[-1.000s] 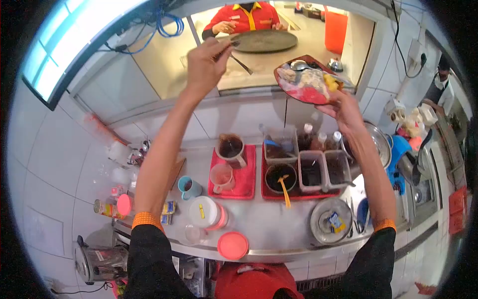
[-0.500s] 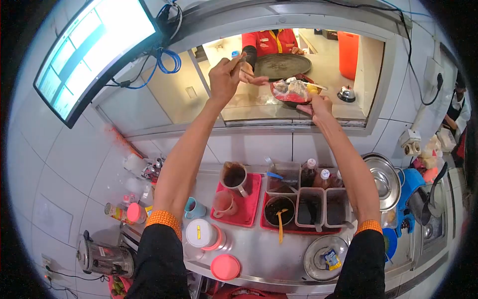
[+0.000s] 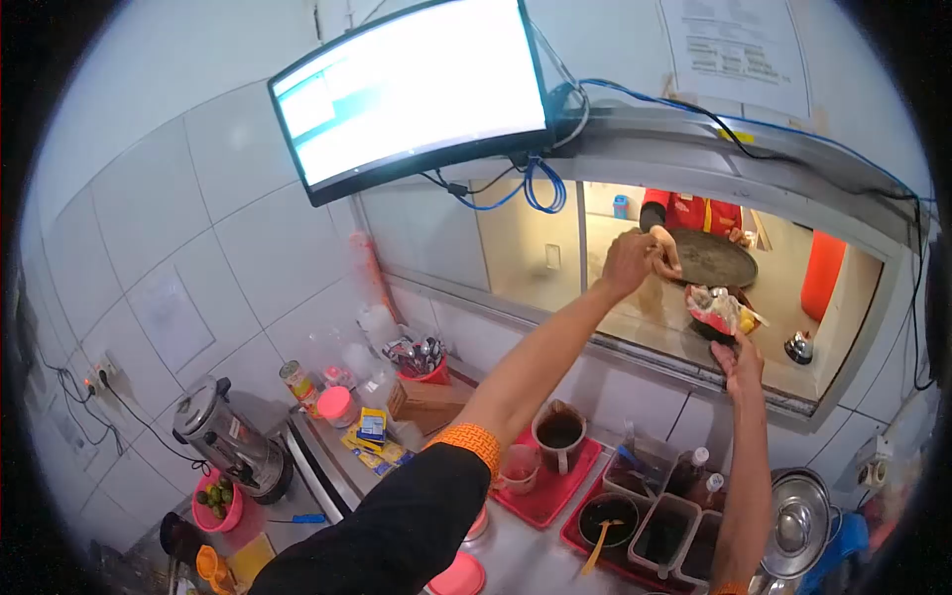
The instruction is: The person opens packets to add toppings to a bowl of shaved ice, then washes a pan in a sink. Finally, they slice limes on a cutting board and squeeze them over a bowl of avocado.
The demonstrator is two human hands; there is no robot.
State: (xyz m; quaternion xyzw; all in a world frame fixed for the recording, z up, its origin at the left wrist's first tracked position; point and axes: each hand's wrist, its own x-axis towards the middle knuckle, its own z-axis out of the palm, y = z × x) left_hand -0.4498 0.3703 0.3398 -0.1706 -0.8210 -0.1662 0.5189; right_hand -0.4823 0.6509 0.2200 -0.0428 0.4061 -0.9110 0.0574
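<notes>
In the serving window my right hand is at the lower edge of a red bowl filled with pale food and something yellow, its fingers beneath the bowl. My left hand is raised in the opening with its fingers pinched together; what they hold, if anything, is too small to name. Close beside it is the hand of a person in a red top, behind a dark round tray. A silver bell sits on the ledge right of the bowl.
A lit monitor hangs at upper left. Below the window are a red tray with a jug, sauce containers, bottles and a metal lid. A steel urn and pink basket stand left.
The view has swung left and up, showing more of the wall and monitor. The other person's hand has come closer to my left hand. My right hand remains at the bowl.
</notes>
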